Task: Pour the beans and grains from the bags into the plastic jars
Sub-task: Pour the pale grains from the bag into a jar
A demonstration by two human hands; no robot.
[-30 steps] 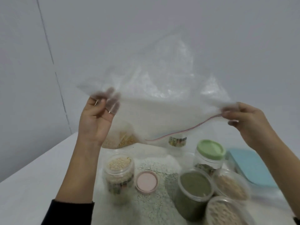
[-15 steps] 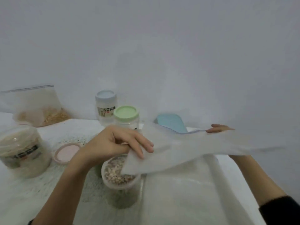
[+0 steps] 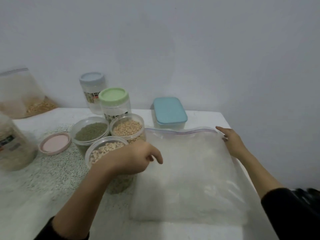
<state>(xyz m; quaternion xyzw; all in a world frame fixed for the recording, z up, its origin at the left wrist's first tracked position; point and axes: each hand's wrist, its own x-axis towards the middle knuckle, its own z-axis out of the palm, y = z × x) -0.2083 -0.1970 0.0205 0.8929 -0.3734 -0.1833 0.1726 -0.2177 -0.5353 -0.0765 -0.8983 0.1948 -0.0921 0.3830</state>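
An empty clear zip bag lies flat on the right part of the white table. My right hand rests on its far right corner with fingers stretched out. My left hand hovers at the bag's left edge, fingers loosely curled, holding nothing. Beside it stand three open jars: green beans, pale round beans and mixed grains, the last partly hidden by my left hand. Another bag with yellow grains leans on the wall at far left.
A jar with a green lid and one with a blue-grey lid stand behind. A blue-lidded box sits at the back. A pink lid and a filled jar are at the left. Spilled grains cover the table's left middle.
The empty bag, held up in the air by both hands before, has come down flat on the table. My left hand has let go of it; my view has swung right.
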